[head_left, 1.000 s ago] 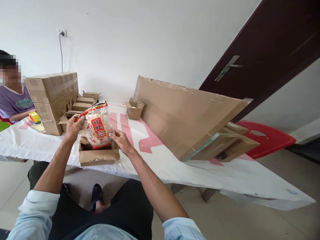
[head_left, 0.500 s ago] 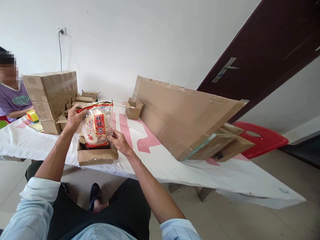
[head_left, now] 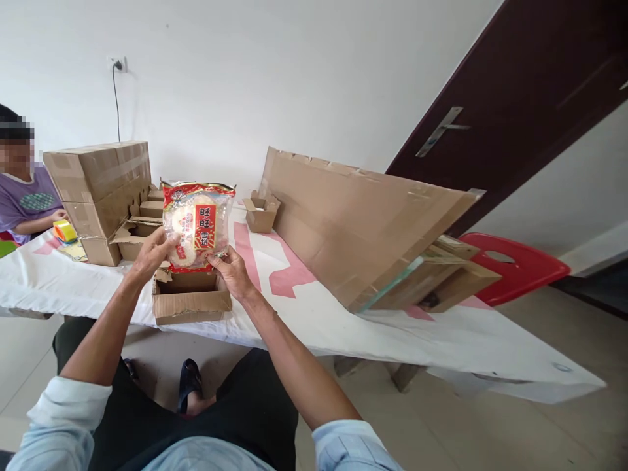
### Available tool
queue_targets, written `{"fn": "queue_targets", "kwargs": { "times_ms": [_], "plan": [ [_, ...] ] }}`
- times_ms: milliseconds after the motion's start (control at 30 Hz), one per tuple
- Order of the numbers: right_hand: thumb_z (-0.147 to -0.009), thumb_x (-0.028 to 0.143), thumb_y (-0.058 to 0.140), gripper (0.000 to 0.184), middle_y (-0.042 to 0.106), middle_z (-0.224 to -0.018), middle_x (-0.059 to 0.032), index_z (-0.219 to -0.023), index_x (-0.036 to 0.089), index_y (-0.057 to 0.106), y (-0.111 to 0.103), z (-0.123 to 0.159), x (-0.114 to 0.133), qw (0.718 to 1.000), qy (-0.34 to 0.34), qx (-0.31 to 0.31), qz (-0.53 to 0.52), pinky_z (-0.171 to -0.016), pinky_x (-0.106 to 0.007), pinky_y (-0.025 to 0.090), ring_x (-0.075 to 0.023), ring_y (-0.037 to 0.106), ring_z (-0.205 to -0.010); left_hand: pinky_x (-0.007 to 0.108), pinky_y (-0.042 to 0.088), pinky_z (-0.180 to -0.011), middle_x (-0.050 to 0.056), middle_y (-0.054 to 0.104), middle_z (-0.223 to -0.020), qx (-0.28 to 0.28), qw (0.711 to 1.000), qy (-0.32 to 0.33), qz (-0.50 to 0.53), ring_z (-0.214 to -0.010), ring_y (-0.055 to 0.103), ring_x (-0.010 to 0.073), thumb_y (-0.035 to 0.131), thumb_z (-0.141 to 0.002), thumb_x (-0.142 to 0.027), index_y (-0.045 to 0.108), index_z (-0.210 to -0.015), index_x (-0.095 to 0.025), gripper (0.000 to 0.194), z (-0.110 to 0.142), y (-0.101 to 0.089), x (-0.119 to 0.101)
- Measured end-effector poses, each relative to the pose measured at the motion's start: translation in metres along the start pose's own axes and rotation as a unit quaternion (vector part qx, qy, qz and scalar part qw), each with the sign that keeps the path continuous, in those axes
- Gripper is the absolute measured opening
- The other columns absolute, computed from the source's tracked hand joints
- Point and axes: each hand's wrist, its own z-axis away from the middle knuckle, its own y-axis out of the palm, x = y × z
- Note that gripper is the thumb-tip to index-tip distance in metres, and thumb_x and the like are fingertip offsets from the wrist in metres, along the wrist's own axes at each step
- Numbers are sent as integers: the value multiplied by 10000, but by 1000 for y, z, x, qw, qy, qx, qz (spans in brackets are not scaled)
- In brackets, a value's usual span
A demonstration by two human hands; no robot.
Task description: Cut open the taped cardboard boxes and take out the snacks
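Observation:
A clear and red packet of rice crackers (head_left: 199, 226) is held up in front of me, its printed face toward me. My left hand (head_left: 153, 254) grips its lower left edge, and my right hand (head_left: 233, 271) pinches its lower right corner. Pale round crackers show through the plastic. Just below the packet an open cardboard box (head_left: 192, 307) stands at the table's near edge, its flaps apart. The packet hides part of the box's back side.
Taped cardboard boxes (head_left: 98, 190) are stacked at the left, with open boxes (head_left: 140, 229) beside them. A tape roll (head_left: 64, 230) lies near a seated person (head_left: 29, 203). A small open box (head_left: 261, 212) and a large leaning cardboard sheet (head_left: 358, 222) stand farther right, near a red chair (head_left: 524, 268).
The packet has risen clear of the box and turned more upright. My left hand has shifted from its upper left corner down to the lower left edge.

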Motion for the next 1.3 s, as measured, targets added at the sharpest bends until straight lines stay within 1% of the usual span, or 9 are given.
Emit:
{"fn": "queue_targets", "kwargs": {
  "times_ms": [167, 400, 500, 600, 667, 733, 833, 1000, 1300],
  "plan": [
    [-681, 783, 1024, 745, 822, -924, 6, -1077, 282, 642, -3, -1, -5, 996, 10, 30, 79, -565, -280, 594, -191, 768, -714, 276, 593, -680, 31, 799, -850, -65, 998, 3, -3, -726, 692, 181, 980, -709, -912, 803, -954, -191, 782, 4, 2, 26],
    [-696, 708, 1039, 733, 808, -901, 46, -1122, 277, 628, -10, 0, -1, 991, 15, 67, 115, -425, -248, 479, -83, 558, -441, 271, 570, -646, 34, 798, -845, -87, 996, -3, 29, -758, 710, 200, 993, -744, -870, 824, -934, -193, 724, 2, 0, 38],
    [-708, 682, 1034, 706, 810, -901, 38, -1124, 274, 636, -10, 1, 0, 992, 19, 60, 111, -432, -246, 487, -97, 592, -465, 292, 643, -721, 57, 845, -955, -44, 996, -4, 84, -873, 800, 241, 1030, -767, -785, 844, -1086, -199, 694, 11, 2, 37],
    [-708, 696, 1024, 700, 801, -859, 46, -1111, 268, 643, -7, 2, -1, 993, 15, 44, 105, -434, -240, 484, -96, 588, -462, 330, 702, -884, 87, 885, -1165, 7, 993, 7, 114, -1054, 859, 284, 1159, -673, -515, 817, -1311, -216, 784, 18, 2, 32],
    [-705, 705, 1022, 704, 794, -843, 54, -1108, 263, 651, -4, 3, -2, 994, 12, 38, 105, -409, -238, 451, -84, 547, -436, 342, 711, -916, 91, 895, -1213, 15, 993, 8, 117, -1088, 870, 300, 1190, -601, -347, 789, -1343, -217, 853, 19, 1, 30],
    [-702, 696, 1028, 697, 785, -835, 61, -1097, 264, 651, -2, 3, -2, 994, 11, 37, 107, -388, -238, 419, -77, 516, -425, 351, 717, -907, 90, 902, -1208, 6, 992, 7, 124, -1087, 876, 312, 1189, -572, -284, 778, -1309, -210, 848, 19, 1, 29],
    [-685, 641, 1047, 669, 783, -836, 60, -1070, 268, 647, 0, 4, 0, 995, 6, 41, 89, -426, -241, 471, -96, 571, -492, 372, 725, -921, 101, 902, -1231, -17, 989, 17, 146, -1113, 877, 324, 1182, -585, -312, 776, -1315, -203, 843, 17, 1, 30],
    [-705, 570, 1038, 594, 843, -957, 7, -1074, 263, 688, -2, 9, 3, 999, 2, 43, 19, -643, -294, 639, -161, 740, -724, 400, 732, -989, 101, 894, -1292, -59, 980, 36, 186, -1229, 862, 341, 1173, -602, -321, 787, -1369, -237, 863, 19, 6, 33],
    [-734, 589, 999, 543, 878, -949, -9, -1088, 266, 744, 5, 25, -2, 999, 19, 33, -25, -692, -306, 641, -207, 824, -795, 403, 739, -1009, 92, 898, -1298, -88, 974, 48, 204, -1217, 868, 330, 1188, -625, -393, 778, -1448, -268, 928, 22, -1, 40]
  ]
}}
